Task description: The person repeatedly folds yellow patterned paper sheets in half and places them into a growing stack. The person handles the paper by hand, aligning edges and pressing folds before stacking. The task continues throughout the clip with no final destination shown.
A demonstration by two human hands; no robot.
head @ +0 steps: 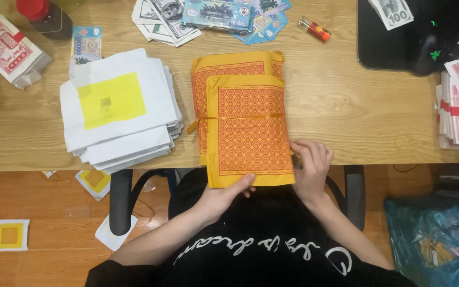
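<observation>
- Presently, left hand (223,197) grips orange joss-paper bundle (249,130) at its near edge, steadying it.
- Right hand (310,166) pinches its right edge.
- Bundle overhangs bench (346,117).

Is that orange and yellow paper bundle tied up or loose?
Tied. A thin gold ribbon crosses the orange patterned paper bundle, knotted at its left edge. The left hand and right hand grip its near edge.
</observation>
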